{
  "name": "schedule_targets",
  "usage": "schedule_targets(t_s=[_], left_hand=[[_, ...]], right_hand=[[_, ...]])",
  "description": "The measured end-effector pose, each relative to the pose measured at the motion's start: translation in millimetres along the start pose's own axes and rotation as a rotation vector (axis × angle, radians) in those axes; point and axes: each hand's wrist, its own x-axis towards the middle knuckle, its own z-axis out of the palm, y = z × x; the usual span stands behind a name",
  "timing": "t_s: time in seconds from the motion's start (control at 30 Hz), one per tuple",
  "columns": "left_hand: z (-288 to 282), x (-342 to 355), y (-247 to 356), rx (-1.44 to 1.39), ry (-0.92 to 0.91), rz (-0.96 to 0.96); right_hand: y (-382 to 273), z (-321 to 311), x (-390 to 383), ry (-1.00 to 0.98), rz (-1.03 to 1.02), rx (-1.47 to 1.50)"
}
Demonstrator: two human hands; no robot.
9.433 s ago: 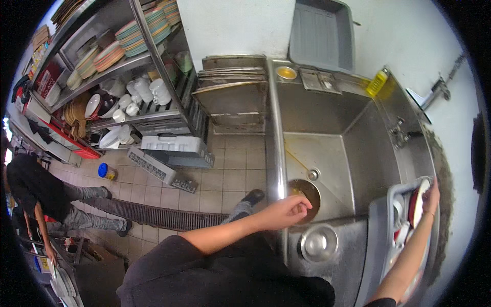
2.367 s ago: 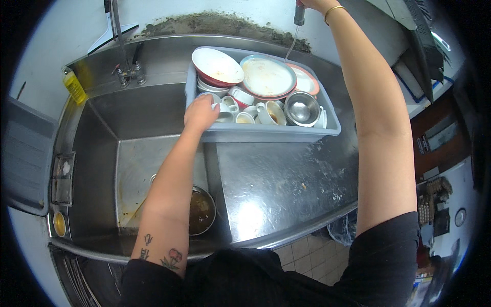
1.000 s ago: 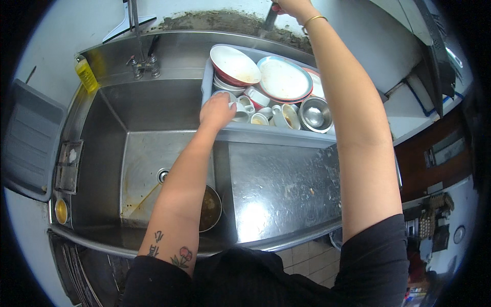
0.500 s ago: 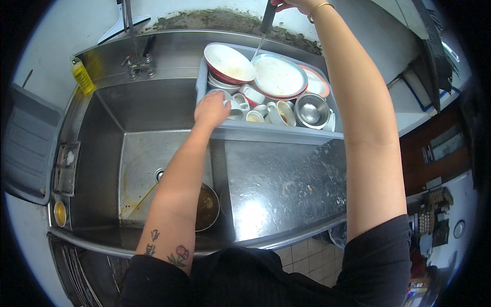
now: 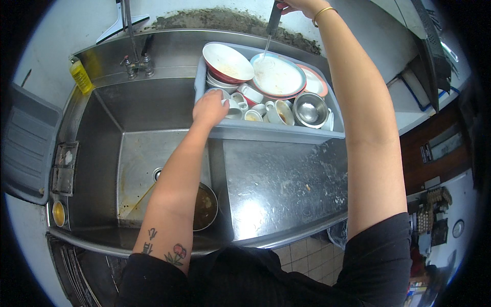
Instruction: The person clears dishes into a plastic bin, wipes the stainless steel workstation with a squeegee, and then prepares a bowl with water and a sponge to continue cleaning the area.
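My left hand [image 5: 209, 107] is closed around a white cup [image 5: 232, 110] at the left front of a grey tub [image 5: 271, 133]. My right hand [image 5: 299, 7] grips a dark spray nozzle [image 5: 273, 20] high above the tub, a thin stream of water falling from it onto a blue-rimmed oval plate [image 5: 279, 77]. The tub also holds a red-and-white bowl [image 5: 227, 59], several cups, stacked dishes and a steel bowl [image 5: 309, 108] at the right.
A steel sink [image 5: 138, 110] holds a pan of brown liquid [image 5: 203, 204]. A yellow bottle [image 5: 79, 74] stands by the tap [image 5: 137, 64]. A grey bin [image 5: 28, 143] is at far left, a steel drainboard [image 5: 271, 189] at front.
Since the oldest frame my view has turned to face the sink and my right hand has moved from the tub to the nozzle. In the last second, the water stream has shifted slightly.
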Motion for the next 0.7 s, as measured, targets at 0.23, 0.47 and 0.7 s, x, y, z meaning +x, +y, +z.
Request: schedule_targets(t_s=[0.23, 0.47, 0.7], left_hand=[[-1.3, 1.6, -2.1, 0.002, -0.033, -0.004], [-10.8, 0.6, 8.8, 0.078, -0.197, 0.031], [-6.4, 1.3, 2.0, 0.079, -0.164, 0.035]], right_hand=[[-31.2, -8.0, -22.7, -0.201, 0.079, 0.023], [-54.6, 4.9, -50.7, -0.203, -0.037, 0.045], [-51.2, 21.4, -55.7, -0.202, 0.032, 0.105]])
